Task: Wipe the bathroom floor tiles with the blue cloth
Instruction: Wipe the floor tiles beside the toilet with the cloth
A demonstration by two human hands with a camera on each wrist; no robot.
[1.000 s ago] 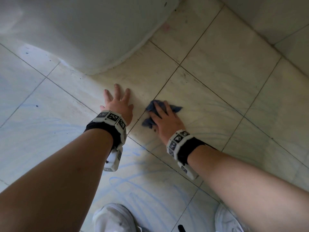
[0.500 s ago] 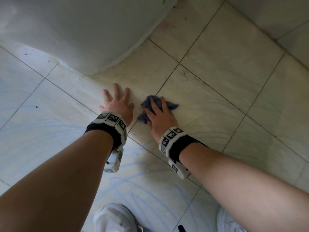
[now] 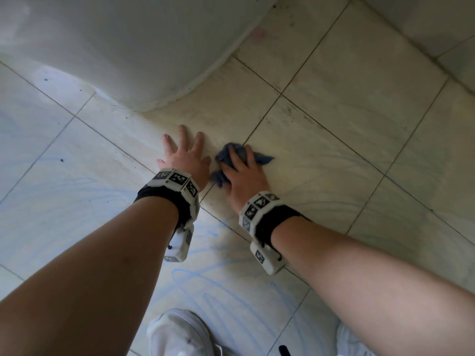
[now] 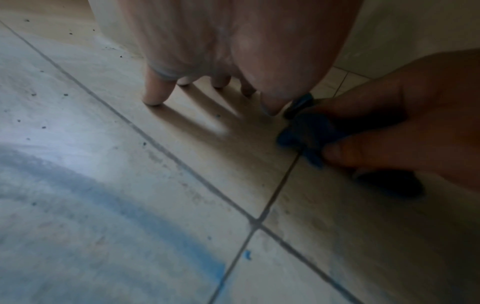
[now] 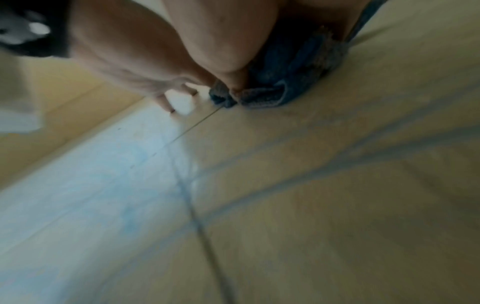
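Observation:
The blue cloth (image 3: 264, 159) lies bunched on the pale floor tiles (image 3: 334, 129), across a grout line. My right hand (image 3: 241, 170) presses down on it, and in the left wrist view its thumb and fingers (image 4: 363, 98) curl round the bunched cloth (image 4: 306, 131). My left hand (image 3: 185, 155) lies flat on the tile just left of the cloth, fingers spread, holding nothing. From the right wrist the cloth (image 5: 293, 67) shows under my palm, blurred.
The white toilet base (image 3: 128, 47) curves just beyond my left fingertips. A tiled wall (image 3: 437, 21) rises at the far right. Blue smears (image 3: 205, 278) mark the near tiles. My white shoes (image 3: 177, 332) stand at the bottom edge.
My right hand has slid the cloth a little left, onto the grout line and closer to my left hand. The left hand has stayed planted.

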